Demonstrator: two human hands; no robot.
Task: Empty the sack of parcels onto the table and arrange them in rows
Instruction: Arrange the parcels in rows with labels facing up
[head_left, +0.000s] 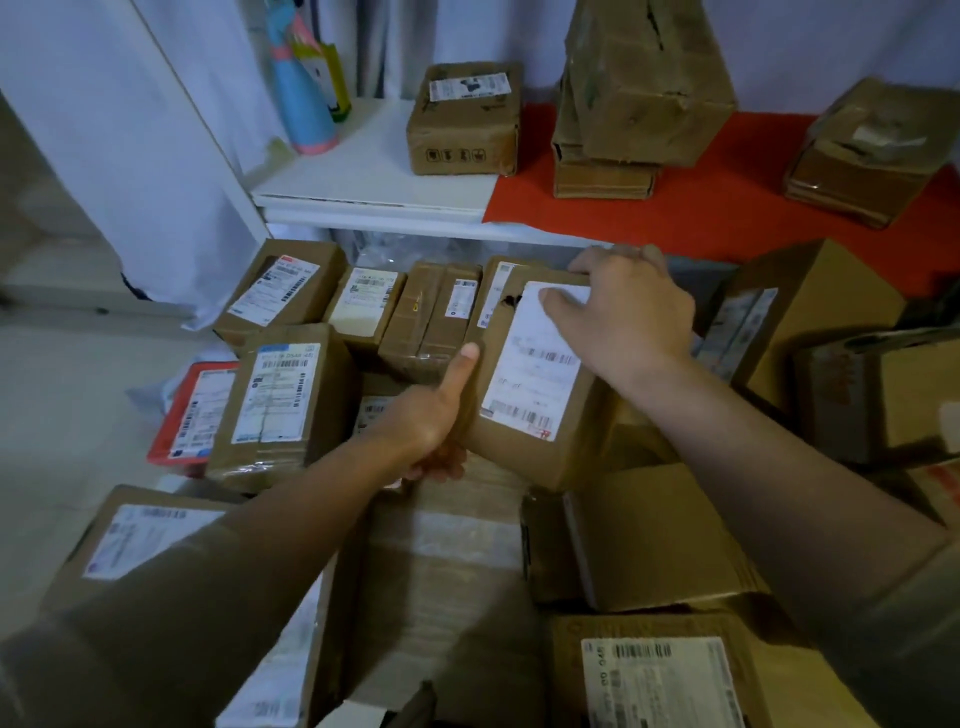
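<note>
Two hands gripped one cardboard parcel with a white shipping label on its top face. The left hand clasped its near left edge, thumb laid up along the side and fingers curled beneath, while the right hand curled over its far right corner, fingers bent across the top of the label. The parcel sat tilted among other boxes. Just to its left stood a row of smaller brown parcels, labels up, and in front of them a taped box beside a flat red packet. Larger cartons crowded the near side. Beyond, a table with a red cloth carried three more worn boxes.
</note>
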